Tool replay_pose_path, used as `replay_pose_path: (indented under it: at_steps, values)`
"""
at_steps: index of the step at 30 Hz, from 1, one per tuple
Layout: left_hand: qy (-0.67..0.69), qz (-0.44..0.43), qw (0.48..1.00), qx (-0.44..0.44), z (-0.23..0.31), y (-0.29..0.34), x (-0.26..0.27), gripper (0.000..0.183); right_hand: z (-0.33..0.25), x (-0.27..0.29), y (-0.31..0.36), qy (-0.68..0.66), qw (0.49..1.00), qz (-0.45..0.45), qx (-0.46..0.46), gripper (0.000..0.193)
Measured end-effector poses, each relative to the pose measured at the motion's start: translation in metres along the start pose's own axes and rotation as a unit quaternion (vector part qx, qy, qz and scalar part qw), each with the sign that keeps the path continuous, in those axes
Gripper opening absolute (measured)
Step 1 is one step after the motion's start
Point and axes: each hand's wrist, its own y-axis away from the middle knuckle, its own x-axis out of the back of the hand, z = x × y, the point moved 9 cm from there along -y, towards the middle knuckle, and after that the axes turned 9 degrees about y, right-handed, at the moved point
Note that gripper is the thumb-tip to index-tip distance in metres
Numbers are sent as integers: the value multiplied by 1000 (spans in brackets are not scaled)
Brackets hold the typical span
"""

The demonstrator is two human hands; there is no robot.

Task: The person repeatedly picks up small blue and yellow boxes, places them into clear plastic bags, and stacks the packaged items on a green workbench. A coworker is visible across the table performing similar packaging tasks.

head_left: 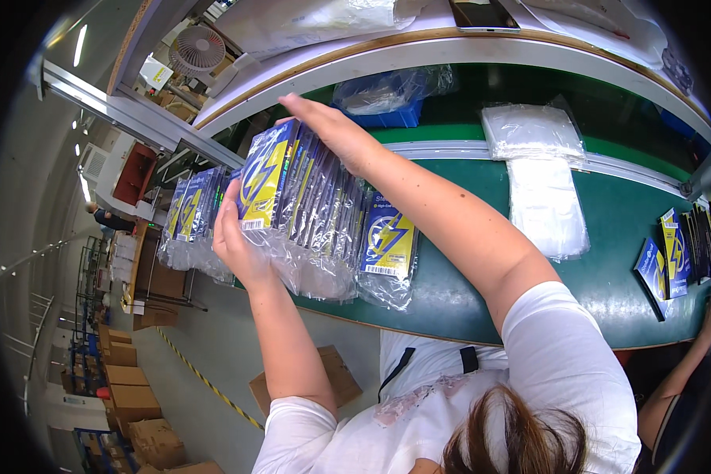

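Observation:
A tight row of bagged flat blue-and-yellow boxes [262, 178] stands at the left of the green table, plastic bag ends hanging toward me. My left hand [235, 241] lies along the near left end of this row, fingers stretched upward against the front box. My right hand [324, 130] reaches across the row's far side, open and flat with the fingers pointing left; part of it is hidden behind the boxes. Just right of the row, one bagged box [388, 237] leans with its printed face toward me. Further left stands another bagged group [188, 209].
Clear plastic bags [547, 189] lie stacked on the green table [458, 292]. Unbagged boxes [665, 261] stand at the right, near another person's arm [683, 371]. A blue bin [391, 114] sits under the shelf [419, 41], which holds a phone [486, 14]. Cartons [130, 391] stand on the floor.

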Motion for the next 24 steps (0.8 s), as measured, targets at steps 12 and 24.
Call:
replay_pose_path:
  at_steps: [12, 24]
  values:
    - [-67, -44, 996, -30, 13, -2, -2, 46, -7, 4, -5, 11, 1000, 19, 16, 42]
    - [152, 148, 964, 158, -28, 38, 45, 84, 89, 24, 7, -13, 967, -80, -242, 88]
